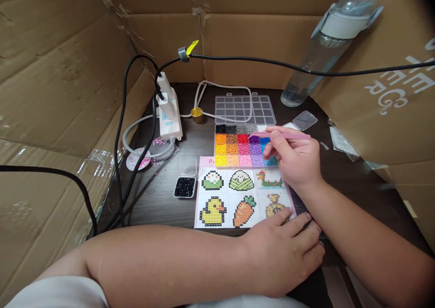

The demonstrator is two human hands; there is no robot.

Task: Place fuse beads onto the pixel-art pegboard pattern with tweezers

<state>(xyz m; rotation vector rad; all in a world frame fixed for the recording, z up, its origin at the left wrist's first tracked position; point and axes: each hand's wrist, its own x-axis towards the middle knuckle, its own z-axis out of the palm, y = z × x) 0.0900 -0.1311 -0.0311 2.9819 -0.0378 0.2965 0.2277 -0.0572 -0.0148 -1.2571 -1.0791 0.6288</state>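
Pink tweezers [288, 136] are gripped in my right hand [297, 156], their tips pointing left over the bead box [215, 150] near the red and purple compartments. Small beads sorted by colour fill the box. I cannot make out a bead between the tips. My left hand [288, 249] lies flat with fingers apart, on the lower right corner of the pattern sheet [228, 203] and the dark mesh pegboard [299, 202] beside it. Pixel pictures of a chick, a carrot and others show on the sheet. A small open case of black beads [184, 187] sits left of it.
Behind the bead box lies its clear lid [244, 110]. A power strip [170, 122] with plugs and cables stands at the back left, a small gold cup [196, 114] beside it. A water bottle [317, 58] leans at the back right. Cardboard walls [258, 40] enclose the table.
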